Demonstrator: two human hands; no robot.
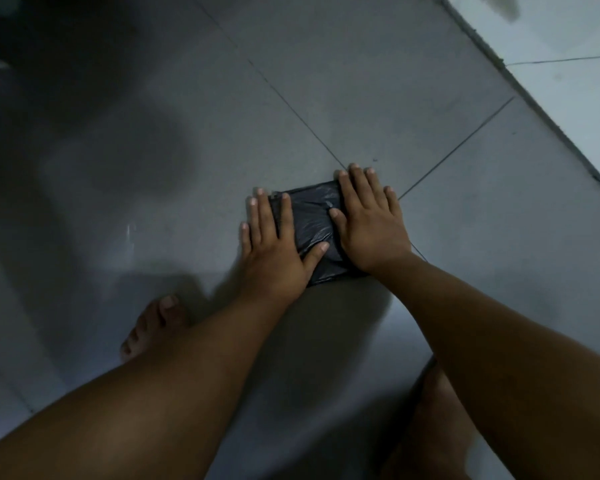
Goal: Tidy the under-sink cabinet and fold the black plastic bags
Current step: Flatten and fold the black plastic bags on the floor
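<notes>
Now the black plastic bag (312, 223), folded into a small square, is lying flat on the grey tiled floor (326, 81). Both hands are pressing on it with fingers straight and spread: the left hand (274, 244) covering its left edge, the right hand (368, 220) its right. A bare foot (153, 327) is resting near left.

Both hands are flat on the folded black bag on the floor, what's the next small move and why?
Probably slide both palms outward once to press the air out. The black bag already lies as a small square on the tiled floor, pinned under the flat left hand and right hand, yet its middle looks wrinkled and slightly puffed, so it may spring open if released now.
</notes>
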